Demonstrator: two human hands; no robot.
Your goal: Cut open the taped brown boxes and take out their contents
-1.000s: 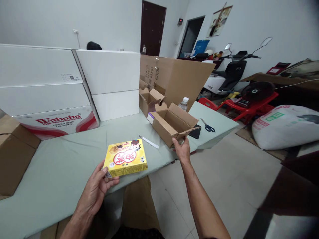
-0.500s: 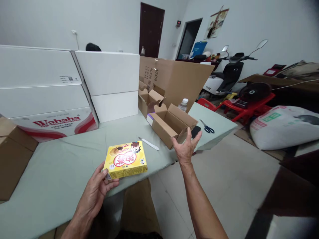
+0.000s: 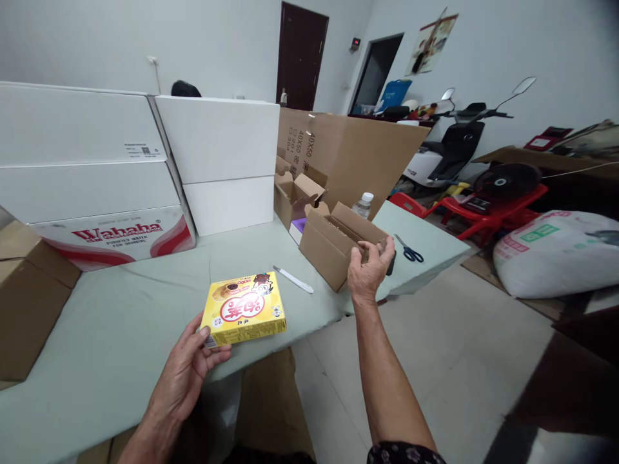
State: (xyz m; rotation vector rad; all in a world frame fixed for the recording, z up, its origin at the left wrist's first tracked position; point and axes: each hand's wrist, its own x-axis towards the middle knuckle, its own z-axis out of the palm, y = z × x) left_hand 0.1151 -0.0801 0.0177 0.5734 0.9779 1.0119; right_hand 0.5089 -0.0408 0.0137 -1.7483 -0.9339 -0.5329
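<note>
My left hand [image 3: 186,367] holds a flat yellow snack box [image 3: 244,309] by its near left corner, thumb on the edge and fingers underneath. The box's printed face points up over the table's front edge. My right hand [image 3: 367,270] is at the near end of an open brown cardboard box [image 3: 324,248], its fingers curled over the end and flaps. The flaps along the top lean partly inward, and my hand hides the near end. A white-handled knife [image 3: 294,280] lies on the green tablecloth [image 3: 159,322] between the two boxes.
Behind stand another open brown carton [image 3: 293,196], a purple box [image 3: 297,227], a clear bottle [image 3: 362,205] and a large cardboard sheet [image 3: 358,148]. White cartons [image 3: 217,138] are stacked at the back left. Dark scissors [image 3: 410,249] lie near the right table edge.
My right hand has moved up over the near end of the cardboard box, its fingers more curled. The box's flaps lean further inward. My left hand keeps the yellow box in place.
</note>
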